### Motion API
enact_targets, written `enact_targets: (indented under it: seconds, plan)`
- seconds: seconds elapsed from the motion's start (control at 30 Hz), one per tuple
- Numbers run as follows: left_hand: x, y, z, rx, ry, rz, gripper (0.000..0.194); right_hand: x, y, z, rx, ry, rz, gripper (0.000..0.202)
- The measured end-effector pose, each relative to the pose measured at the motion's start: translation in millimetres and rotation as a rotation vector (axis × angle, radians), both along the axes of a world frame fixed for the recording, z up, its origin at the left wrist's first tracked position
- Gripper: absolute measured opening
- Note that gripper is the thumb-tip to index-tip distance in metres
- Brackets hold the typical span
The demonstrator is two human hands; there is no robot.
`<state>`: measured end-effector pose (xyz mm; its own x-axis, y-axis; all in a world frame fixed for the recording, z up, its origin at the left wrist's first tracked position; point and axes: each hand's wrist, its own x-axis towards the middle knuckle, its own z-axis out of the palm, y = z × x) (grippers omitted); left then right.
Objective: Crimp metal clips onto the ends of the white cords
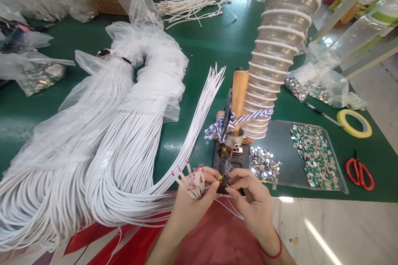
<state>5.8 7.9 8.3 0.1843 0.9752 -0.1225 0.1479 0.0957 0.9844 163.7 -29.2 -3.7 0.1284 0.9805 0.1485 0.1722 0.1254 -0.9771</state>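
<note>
Head view: holding a bunch of white wires [194,184] with red ends [188,162] up, wrapped inside the left hand [189,209]. Pinching near the wires with the right hand [253,198], close under a tool with a wooden handle [240,91]; cannot tell whether on something tiny. Beside it, on a flat tray [282,132], little silver bits [264,165] and green-and-silver bits [323,172]. Far right, red scissors [362,174]. On the left, a big wire pile [130,149], partly in plastic.

A yellow bit [220,178] between the hands [255,196] — too small to tell; the hose [275,56] towards one o'clock — cut off above.
</note>
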Motion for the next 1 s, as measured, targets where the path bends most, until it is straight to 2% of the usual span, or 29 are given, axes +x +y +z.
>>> enact_targets:
  seconds: [0.23, 0.47, 0.77, 1.0]
  plan:
    - [0, -2, 3.4, -0.013, 0.033, 0.009, 0.018, 1, 2, 2.2, 0.010, -0.035, 0.034, 0.015]
    - [0, -2, -1.6, -0.109, -0.018, 0.019, 0.015, 3, 1, -3.7, -0.009, -0.032, 0.039, 0.015]
    - [2, -3, 1.3, -0.072, -0.079, 0.038, 0.015, 0, 5, -2.7, 0.056, -0.021, 0.031, 0.017]
    - [0, -3, -0.2, -0.115, -0.052, 0.000, 0.014, 5, 2, -8.1, 0.016, 0.020, 0.078, 0.016]
